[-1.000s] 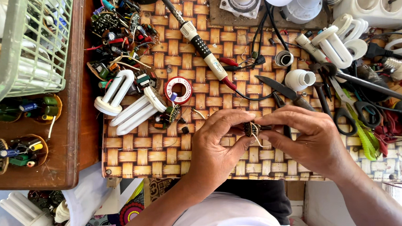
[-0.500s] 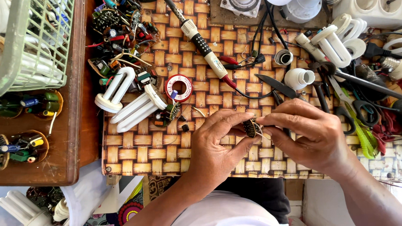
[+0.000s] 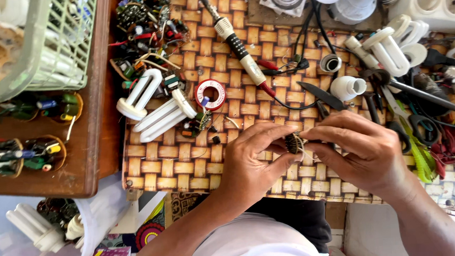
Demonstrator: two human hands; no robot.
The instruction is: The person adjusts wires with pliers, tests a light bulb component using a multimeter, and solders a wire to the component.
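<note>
Both my hands meet over the woven mat (image 3: pixel 177 164) near its front edge. Between the fingertips sits a small dark wound coil (image 3: pixel 293 141) with thin pale wires hanging from it. My left hand (image 3: pixel 255 160) pinches it from the left, thumb under and fingers over. My right hand (image 3: pixel 361 149) grips it from the right. A soldering iron (image 3: pixel 238 44) with a white and black handle lies diagonally on the mat behind the hands.
Spiral lamp tubes (image 3: pixel 156 108), a red solder spool (image 3: pixel 210 94), loose circuit parts (image 3: pixel 144 23) and a white lamp base (image 3: pixel 347 88) lie on the mat. A green basket (image 3: pixel 52 43) stands on the wooden board at left. Scissors and pliers (image 3: pixel 414 128) lie at right.
The hands have turned the coil slightly between the fingertips and stayed in the same spot. Everything else is still.
</note>
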